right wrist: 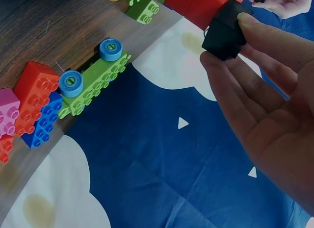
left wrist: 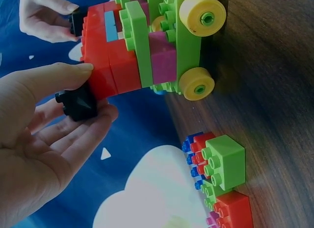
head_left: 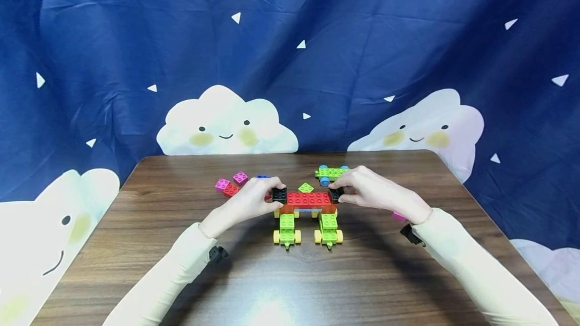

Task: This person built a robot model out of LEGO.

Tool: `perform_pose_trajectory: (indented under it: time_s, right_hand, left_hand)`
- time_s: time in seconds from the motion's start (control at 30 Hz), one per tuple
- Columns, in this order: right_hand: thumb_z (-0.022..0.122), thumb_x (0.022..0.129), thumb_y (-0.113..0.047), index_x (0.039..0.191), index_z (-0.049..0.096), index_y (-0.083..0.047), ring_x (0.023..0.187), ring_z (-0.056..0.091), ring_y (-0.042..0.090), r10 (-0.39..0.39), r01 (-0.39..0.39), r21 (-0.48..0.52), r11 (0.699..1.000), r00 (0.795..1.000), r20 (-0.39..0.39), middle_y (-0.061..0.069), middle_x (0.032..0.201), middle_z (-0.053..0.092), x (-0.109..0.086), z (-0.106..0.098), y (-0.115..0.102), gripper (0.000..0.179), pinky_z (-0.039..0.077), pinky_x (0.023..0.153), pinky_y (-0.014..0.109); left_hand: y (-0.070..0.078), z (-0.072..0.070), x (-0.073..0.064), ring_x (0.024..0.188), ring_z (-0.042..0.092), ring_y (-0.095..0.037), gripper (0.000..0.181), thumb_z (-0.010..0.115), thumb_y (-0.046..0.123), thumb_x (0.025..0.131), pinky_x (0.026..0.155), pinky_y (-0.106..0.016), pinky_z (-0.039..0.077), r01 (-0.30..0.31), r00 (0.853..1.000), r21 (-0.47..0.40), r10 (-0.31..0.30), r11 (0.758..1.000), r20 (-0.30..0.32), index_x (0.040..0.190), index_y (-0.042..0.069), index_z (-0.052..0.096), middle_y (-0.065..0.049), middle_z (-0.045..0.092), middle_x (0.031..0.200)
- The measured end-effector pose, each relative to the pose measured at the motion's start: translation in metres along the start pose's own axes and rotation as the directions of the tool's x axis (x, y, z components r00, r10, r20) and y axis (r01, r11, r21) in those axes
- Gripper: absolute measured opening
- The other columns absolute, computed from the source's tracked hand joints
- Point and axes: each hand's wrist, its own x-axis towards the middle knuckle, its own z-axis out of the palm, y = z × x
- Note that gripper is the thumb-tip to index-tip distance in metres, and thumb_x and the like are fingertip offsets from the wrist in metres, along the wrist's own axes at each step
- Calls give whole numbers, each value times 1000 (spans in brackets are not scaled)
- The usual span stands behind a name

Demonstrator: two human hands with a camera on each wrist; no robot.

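Observation:
A model of toy building bricks stands mid-table, with red bricks [head_left: 309, 198] across its top. Below them are two green wheeled bases [head_left: 287, 233] with yellow wheels [left wrist: 202, 14] and a magenta brick [left wrist: 162, 56]. At the model's left end my left hand [head_left: 251, 197] pinches a black brick [left wrist: 81, 103] between thumb and fingers, the thumb tip right at the red brick beside it. My right hand [head_left: 378, 191] pinches another black brick [right wrist: 224, 32] at the right end, against the red. Both black bricks stick out past the red row's ends.
Behind the model lie a loose green brick [head_left: 306, 188] and a green wheeled base with blue wheels [head_left: 324, 181]. Magenta [head_left: 222, 184] and red bricks [head_left: 231, 190] lie at the back left. A magenta piece [head_left: 399, 216] shows under the right wrist. A blue cloud-print curtain [head_left: 290, 39] hangs behind the table.

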Motion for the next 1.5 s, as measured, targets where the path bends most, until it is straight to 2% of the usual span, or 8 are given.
perform_pose_trajectory:
  time_s: [0.17, 0.3, 0.5, 0.73, 0.9, 1.07, 1.17, 1.5]
  right_hand:
    - [79, 80, -7, 103, 75, -1, 84, 71, 14, 9, -9, -16, 1000, 1000, 6, 7, 97, 78, 2, -1, -1, 24, 58, 73, 31]
    - [79, 82, -9, 104, 75, -1, 78, 65, 8, 34, -34, -4, 999, 999, 18, 7, 96, 77, 1, -1, -2, 24, 55, 68, 26]
    - [78, 82, -9, 105, 75, 0, 74, 64, 11, 38, -38, -3, 999, 999, 5, 9, 97, 77, -1, 1, -1, 25, 52, 65, 25]
    - [78, 84, -13, 108, 75, -3, 82, 66, 8, 30, -29, -26, 999, 1000, 6, 8, 102, 77, -3, 6, 2, 26, 54, 69, 26]
    - [78, 83, -12, 106, 75, -3, 72, 56, 4, 49, -49, -15, 999, 999, 1, 8, 100, 76, -2, 5, 1, 25, 51, 66, 23]
    - [80, 80, -9, 102, 74, -3, 76, 65, 11, 1, -4, -66, 998, 999, -40, 7, 95, 75, -1, 7, -2, 23, 55, 68, 29]
    - [81, 79, -9, 101, 73, -4, 74, 64, 13, -14, 9, -89, 996, 998, -56, 6, 92, 73, -2, 9, -4, 24, 54, 67, 29]
    - [81, 79, -10, 102, 73, -3, 79, 68, 14, 13, -17, -57, 998, 997, -71, 8, 96, 75, -3, 10, -3, 25, 56, 70, 31]
  left_hand:
    - [0, 0, 0, 75, 60, -10, 29, 80, 12, 81, 67, -20, 51, -2, 1000, -7, 2, 1000, 3, 106, 5, 67, -8, 74, 99]
    - [-1, -1, 0, 74, 59, -11, 30, 80, 11, 81, 66, -19, 50, 1, 1000, -15, -1, 1000, 5, 107, 5, 66, -7, 74, 99]
    - [-1, 0, 0, 72, 59, -12, 30, 80, 11, 80, 65, -18, 48, 0, 1000, -16, 0, 1000, 0, 106, 6, 66, -7, 74, 97]
    - [-2, 3, -1, 73, 58, -13, 30, 81, 12, 80, 66, -19, 48, 10, 1000, -9, -9, 1000, 4, 106, 6, 67, -6, 74, 96]
    - [-2, 2, 0, 72, 58, -12, 29, 81, 12, 80, 65, -18, 47, 7, 1000, -6, -7, 1000, -8, 105, 6, 67, -6, 74, 95]
    - [-2, 2, 0, 72, 58, -11, 29, 80, 11, 80, 64, -18, 48, 2, 1000, -8, -2, 1000, -13, 105, 6, 67, -5, 74, 95]
    - [-1, 2, 0, 72, 58, -10, 29, 80, 11, 80, 64, -18, 48, -1, 1000, -6, 1, 1000, -15, 105, 6, 67, -6, 74, 96]
    - [-2, 2, 0, 73, 58, -13, 29, 80, 11, 80, 65, -19, 47, 2, 1000, -2, -2, 1000, -16, 105, 6, 67, -6, 74, 96]
